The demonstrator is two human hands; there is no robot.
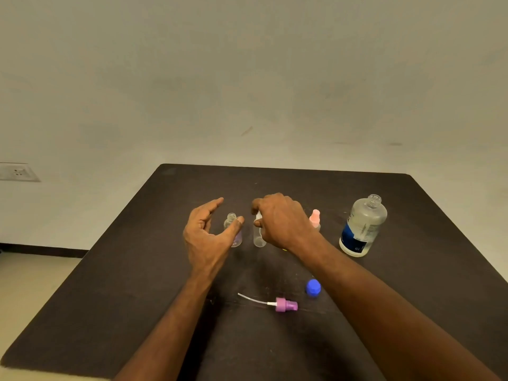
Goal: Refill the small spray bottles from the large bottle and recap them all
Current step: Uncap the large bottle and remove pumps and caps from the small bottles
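Head view. Dark table [110, 284] against a pale wall. Near table centre, a row of three small spray bottles. At nine o'clock in the row, an uncapped clear bottle with a purple tint [233, 229], neck bare. In the middle, a clear bottle [259, 237] with a white spray top [258, 216]. At three o'clock of that, a bottle with a pink spray top [315, 218], mostly hidden behind the wrist. Farther toward three o'clock, the large bottle [362, 226], upright, cap off, clear liquid inside. At six o'clock, lying near the front: the blue cap [313, 287] and the purple spray head [286, 305] with its dip tube.

Left hand [209, 235] spread and relaxed, cupped beside the uncapped bottle, thumb tip overlapping it, gripping nothing. Right hand [283, 221] curled over the middle bottle, fingertips pinching its white top.

Likely step: twisting the white top, whether on or off cannot be told. Next move probably calls for steadying that bottle's body with the left hand while the right turns.
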